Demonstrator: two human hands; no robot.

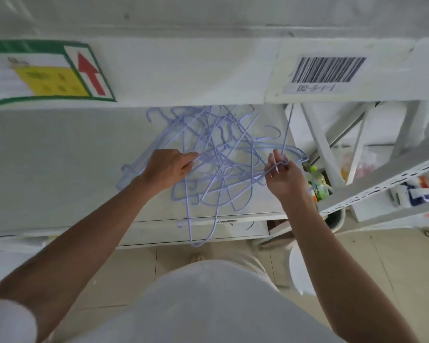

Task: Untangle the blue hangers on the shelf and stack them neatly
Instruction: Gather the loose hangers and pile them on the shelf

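Left hand (pixel 167 168): at the near-left edge of the heap, fingers curled, pinching one wire. Right hand (pixel 281 175): at the heap's right edge, fingers curled round a thin wire end. Blue hangers (pixel 218 154): tangled heap on the white shelf (pixel 60 157), some loops overhanging its front lip. Beyond, overhead: arrow sign (pixel 91 73) at left; barcode label (pixel 328 70) at right.
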